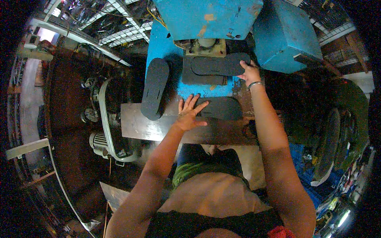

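Note:
A dark grey shoe sole (pixel 214 66) lies across the dark block under the press head. My right hand (pixel 250 74) grips its right end, thumb and fingers at the edge. My left hand (pixel 190 114) is open, fingers spread, over the near edge of the machine bed. Its fingertips reach the left end of a second dark sole (pixel 224 109), which lies flat in front of the press. Whether they press on that sole, I cannot tell. Further left, another dark sole (pixel 155 89) with small slits lies lengthwise along the bed's side; whether more lie beneath it is hidden.
The blue press (pixel 208 18) rises straight ahead, its metal head (pixel 205 48) just above the block. A blue box-shaped housing (pixel 285 37) stands at right. A metal shelf (pixel 147 123) crosses in front of me. A motor (pixel 99 143) and a pale curved frame (pixel 106 115) are at left.

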